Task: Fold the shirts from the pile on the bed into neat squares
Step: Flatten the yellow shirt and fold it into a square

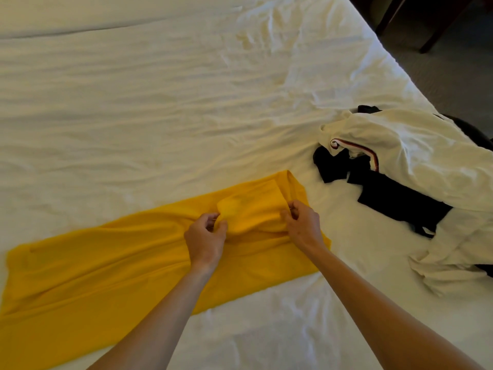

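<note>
Hands [205, 233] [302, 225] pinching yellow shirt [106, 263], fingertips hidden

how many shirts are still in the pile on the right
2 that show: a white shirt draped on top and a black shirt partly under it. More may be hidden beneath.

Soft warm daylight, white sheet [160, 102] bright without glare, faint shadows, slight softness, wide-angle bowing at edges
</note>
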A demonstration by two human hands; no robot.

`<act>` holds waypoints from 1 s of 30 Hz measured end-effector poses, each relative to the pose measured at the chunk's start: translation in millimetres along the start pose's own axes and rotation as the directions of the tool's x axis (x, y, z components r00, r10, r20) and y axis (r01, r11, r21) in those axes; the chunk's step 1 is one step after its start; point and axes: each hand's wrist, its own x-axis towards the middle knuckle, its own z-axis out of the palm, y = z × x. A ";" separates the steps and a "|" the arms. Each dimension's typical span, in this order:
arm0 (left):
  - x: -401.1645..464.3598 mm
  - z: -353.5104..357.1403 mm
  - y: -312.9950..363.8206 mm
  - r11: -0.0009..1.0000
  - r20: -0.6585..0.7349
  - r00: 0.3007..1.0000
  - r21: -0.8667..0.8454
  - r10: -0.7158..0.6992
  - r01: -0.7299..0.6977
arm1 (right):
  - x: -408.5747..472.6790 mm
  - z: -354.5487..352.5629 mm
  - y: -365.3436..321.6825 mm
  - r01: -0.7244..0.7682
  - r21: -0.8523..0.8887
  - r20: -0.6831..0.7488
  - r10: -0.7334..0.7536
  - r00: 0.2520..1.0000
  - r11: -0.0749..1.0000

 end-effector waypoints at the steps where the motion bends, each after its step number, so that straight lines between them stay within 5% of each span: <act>1: -1.0 -0.9 -2.0 1.000 -0.001 1.000 0.006 0.012 -0.012 | 1.3 -0.5 3.0 -0.003 -0.006 -0.008 0.003 1.000 1.000; 5: -4.3 -5.5 -10.3 0.994 0.028 0.994 0.025 0.104 -0.105 | -0.3 4.1 9.0 -0.040 -0.109 0.061 0.047 0.997 0.993; 8: -8.2 -14.9 -16.9 0.967 0.049 0.966 0.015 0.255 -0.256 | -12.7 16.8 -4.6 -0.005 -0.338 -0.131 -0.041 0.991 0.941; 11: -7.6 -37.6 -37.9 0.917 -0.010 0.928 0.155 0.373 -0.367 | -33.9 43.5 -28.5 0.297 -0.490 -0.171 -0.424 0.889 0.820; 15: 2.5 -86.8 -81.5 0.810 0.022 0.912 0.450 0.410 -0.376 | -61.7 101.2 -56.4 0.685 -0.390 0.149 -0.692 0.707 0.615; 18: 12.7 -126.9 -111.3 0.708 0.095 0.912 0.600 0.398 -0.372 | -70.8 147.0 -73.3 0.743 -0.362 0.287 -0.690 0.664 0.563; 22: 21.9 -160.6 -131.5 0.642 0.130 0.908 0.668 0.398 -0.377 | -72.5 191.4 -88.6 0.678 -0.523 0.363 -0.584 0.726 0.517; 26: 31.1 -180.0 -146.2 0.614 0.126 0.922 0.712 0.367 -0.342 | -68.2 204.1 -93.6 0.588 -0.653 0.325 -0.524 0.787 0.477; 30: 48.9 -206.3 -159.2 0.644 0.117 0.906 0.667 0.408 -0.376 | -58.4 200.4 -96.6 0.647 -0.563 0.263 -0.630 0.731 0.515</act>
